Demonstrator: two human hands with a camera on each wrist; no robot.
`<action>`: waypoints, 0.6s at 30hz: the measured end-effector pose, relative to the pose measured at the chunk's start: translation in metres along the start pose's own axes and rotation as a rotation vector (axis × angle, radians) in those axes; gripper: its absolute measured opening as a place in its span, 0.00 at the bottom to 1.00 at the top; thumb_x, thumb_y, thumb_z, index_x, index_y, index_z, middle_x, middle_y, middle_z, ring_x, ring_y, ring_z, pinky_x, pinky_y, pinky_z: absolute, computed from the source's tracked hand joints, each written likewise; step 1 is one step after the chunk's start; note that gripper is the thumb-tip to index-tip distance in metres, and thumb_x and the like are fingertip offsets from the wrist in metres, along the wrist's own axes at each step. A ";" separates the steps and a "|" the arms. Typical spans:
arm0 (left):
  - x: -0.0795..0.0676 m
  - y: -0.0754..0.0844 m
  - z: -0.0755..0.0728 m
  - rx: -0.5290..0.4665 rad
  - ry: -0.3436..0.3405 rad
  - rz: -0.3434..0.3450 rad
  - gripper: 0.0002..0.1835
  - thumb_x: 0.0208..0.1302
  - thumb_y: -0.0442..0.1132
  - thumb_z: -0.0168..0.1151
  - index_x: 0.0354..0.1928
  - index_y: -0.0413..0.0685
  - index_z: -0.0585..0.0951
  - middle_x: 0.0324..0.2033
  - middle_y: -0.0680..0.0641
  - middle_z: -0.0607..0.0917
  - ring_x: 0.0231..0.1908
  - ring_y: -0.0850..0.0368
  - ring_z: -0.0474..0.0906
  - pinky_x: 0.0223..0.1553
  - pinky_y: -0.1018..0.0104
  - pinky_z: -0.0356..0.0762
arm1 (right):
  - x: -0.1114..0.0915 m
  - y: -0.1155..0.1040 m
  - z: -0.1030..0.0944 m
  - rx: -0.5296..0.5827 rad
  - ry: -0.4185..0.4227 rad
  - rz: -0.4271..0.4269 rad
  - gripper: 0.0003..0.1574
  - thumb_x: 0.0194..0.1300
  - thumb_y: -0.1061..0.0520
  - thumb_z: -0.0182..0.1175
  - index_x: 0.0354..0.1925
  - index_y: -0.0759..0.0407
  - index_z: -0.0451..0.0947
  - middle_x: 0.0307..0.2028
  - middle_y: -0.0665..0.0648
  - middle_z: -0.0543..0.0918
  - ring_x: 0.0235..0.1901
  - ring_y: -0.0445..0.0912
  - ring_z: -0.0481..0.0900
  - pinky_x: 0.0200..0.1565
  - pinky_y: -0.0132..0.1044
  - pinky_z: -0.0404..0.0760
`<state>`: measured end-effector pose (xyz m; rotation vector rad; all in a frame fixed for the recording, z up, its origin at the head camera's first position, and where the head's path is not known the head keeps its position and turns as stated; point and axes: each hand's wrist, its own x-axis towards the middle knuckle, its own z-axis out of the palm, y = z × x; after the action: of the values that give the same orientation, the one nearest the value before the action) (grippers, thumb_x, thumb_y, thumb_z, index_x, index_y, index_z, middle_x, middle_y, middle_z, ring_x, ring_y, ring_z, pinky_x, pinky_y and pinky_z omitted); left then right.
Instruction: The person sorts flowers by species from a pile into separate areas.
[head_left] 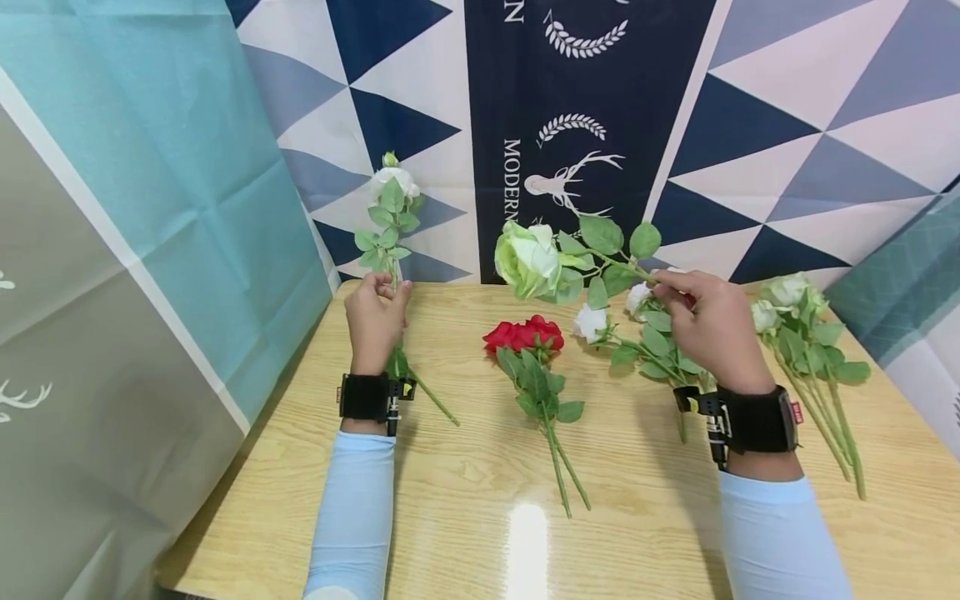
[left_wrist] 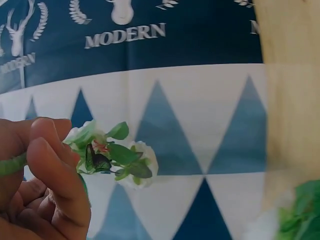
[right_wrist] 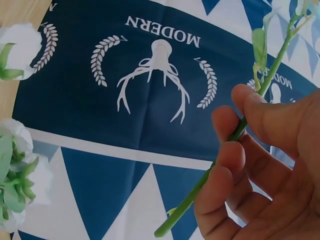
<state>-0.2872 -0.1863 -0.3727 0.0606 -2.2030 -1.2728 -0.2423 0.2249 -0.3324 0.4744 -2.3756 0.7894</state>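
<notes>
Upright in my left hand (head_left: 375, 321) is the thin stem of a white artificial rose (head_left: 399, 180) with green leaves, its bloom above the fingers. In the left wrist view, the fingers curl round that green stem (left_wrist: 12, 165). My right hand (head_left: 712, 329) pinches a pale green-white rose (head_left: 525, 260) by its stem; the bloom points left, above the table. The right wrist view shows the cut end of this stem (right_wrist: 187, 202) sticking out past the fingertips. Below my left hand, another leafy stem (head_left: 435, 395) lies on the table, partly hidden by the wrist.
Red roses (head_left: 525, 335) lie mid-table on crossed stems. White roses (head_left: 591, 323) lie partly under my right hand, and pale green roses (head_left: 787, 292) rest farther right. Patterned cloth (head_left: 420, 100) stands behind the wooden table (head_left: 465, 533) and along its left side.
</notes>
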 end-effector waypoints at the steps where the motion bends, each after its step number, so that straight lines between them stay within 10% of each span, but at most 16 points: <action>1: 0.000 -0.003 0.002 0.016 0.002 0.000 0.20 0.72 0.44 0.66 0.54 0.34 0.80 0.32 0.44 0.83 0.12 0.61 0.76 0.18 0.69 0.73 | -0.001 0.001 0.000 0.002 0.001 0.001 0.19 0.73 0.71 0.54 0.56 0.66 0.84 0.42 0.66 0.87 0.25 0.47 0.66 0.29 0.34 0.56; 18: 0.001 -0.036 0.013 0.191 0.034 -0.093 0.19 0.73 0.50 0.63 0.40 0.38 0.82 0.29 0.40 0.86 0.30 0.44 0.82 0.38 0.50 0.78 | -0.001 0.009 -0.001 -0.028 0.013 -0.038 0.20 0.70 0.74 0.52 0.53 0.68 0.85 0.37 0.67 0.88 0.16 0.38 0.63 0.21 0.31 0.54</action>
<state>-0.3038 -0.1955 -0.4057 0.2605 -2.3092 -1.0970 -0.2452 0.2324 -0.3365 0.4998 -2.3557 0.7385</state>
